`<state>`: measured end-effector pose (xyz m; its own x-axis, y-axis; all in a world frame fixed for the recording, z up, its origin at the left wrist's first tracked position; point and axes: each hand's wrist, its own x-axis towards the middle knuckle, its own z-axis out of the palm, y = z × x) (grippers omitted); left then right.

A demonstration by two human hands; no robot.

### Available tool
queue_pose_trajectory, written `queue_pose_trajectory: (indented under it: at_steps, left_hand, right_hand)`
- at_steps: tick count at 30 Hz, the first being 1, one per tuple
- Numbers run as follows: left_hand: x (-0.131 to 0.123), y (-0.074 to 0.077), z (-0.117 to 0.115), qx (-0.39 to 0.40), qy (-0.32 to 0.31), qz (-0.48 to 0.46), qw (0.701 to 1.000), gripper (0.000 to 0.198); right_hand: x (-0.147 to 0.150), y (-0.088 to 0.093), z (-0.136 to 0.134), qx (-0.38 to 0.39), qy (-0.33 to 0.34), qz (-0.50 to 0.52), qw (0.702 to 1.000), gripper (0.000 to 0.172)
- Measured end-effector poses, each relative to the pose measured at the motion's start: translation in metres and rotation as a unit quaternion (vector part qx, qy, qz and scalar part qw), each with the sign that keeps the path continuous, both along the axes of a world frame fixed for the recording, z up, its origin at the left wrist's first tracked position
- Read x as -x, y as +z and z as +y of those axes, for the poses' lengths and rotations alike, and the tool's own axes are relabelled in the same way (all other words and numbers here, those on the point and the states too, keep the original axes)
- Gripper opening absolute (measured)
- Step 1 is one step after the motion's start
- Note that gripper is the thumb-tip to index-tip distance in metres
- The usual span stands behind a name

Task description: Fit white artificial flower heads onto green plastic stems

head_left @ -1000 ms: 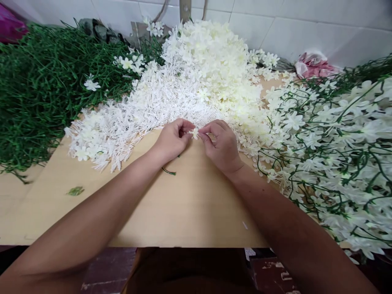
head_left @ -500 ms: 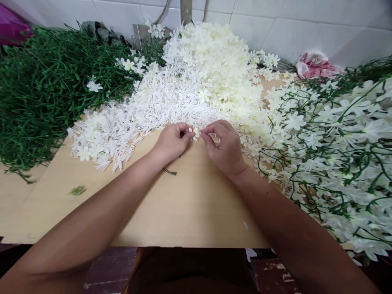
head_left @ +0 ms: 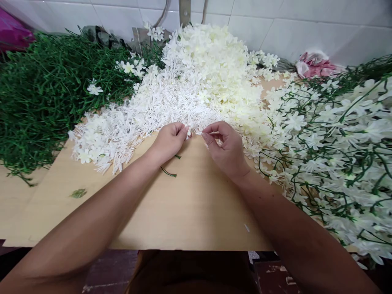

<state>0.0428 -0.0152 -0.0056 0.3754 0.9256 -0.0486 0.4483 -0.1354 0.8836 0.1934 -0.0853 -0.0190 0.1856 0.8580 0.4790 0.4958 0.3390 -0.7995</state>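
Between the thumb and forefinger of my left hand [head_left: 171, 141] is a small white artificial flower [head_left: 189, 131], its petals showing past the fingertips. My right hand [head_left: 225, 147] is a little to the right, thumb and forefinger pinched together. A tiny white bit shows at its fingertips, too small to make out. Beneath my left wrist a short dark green stem [head_left: 169, 173] lies on the tan board [head_left: 183, 212]. Just beyond both hands spreads a heap of white thread-like flower pieces [head_left: 180, 100].
Cream blossoms [head_left: 217, 61] are heaped at the back centre. Green stems [head_left: 52, 85] pile up on the left. At the right lie many white flowers on green stems [head_left: 346, 163]. A pink and white cloth [head_left: 317, 65] rests by the tiled wall [head_left: 294, 36].
My hands have moved apart slightly, the left going a little left with the flower. My right fingertips have come away from the petals.
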Motion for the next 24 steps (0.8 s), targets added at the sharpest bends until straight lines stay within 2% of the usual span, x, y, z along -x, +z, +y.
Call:
queue_pose_trajectory:
  at_steps: [4, 8, 12, 17, 21, 24]
  left_hand:
    - [0.000, 0.001, -0.002, -0.012, 0.001, 0.001, 1.000, 0.031]
    - [-0.002, 0.001, -0.008, -0.086, -0.034, 0.050, 0.994, 0.036]
    - [-0.004, 0.003, -0.012, -0.140, -0.050, 0.110, 0.983, 0.040]
    - [-0.003, 0.000, -0.011, -0.122, -0.066, 0.081, 0.987, 0.040]
    - [-0.002, -0.006, -0.009, -0.094, -0.056, 0.003, 0.994, 0.018]
    - [-0.002, -0.005, -0.009, -0.038, -0.053, -0.055, 0.996, 0.013]
  right_hand:
    - [0.002, 0.001, 0.000, 0.026, 0.014, 0.067, 0.997, 0.004]
    - [0.004, 0.002, 0.001, 0.078, 0.051, 0.175, 0.980, 0.005]
    - [0.003, 0.002, 0.004, 0.135, 0.068, 0.198, 0.968, 0.008]
    - [0.001, 0.002, 0.006, 0.153, 0.036, 0.175, 0.972, 0.005]
    - [0.002, 0.004, 0.005, 0.139, 0.033, 0.158, 0.977, 0.005]
    - [0.003, 0.006, 0.004, 0.135, 0.039, 0.164, 0.976, 0.005]
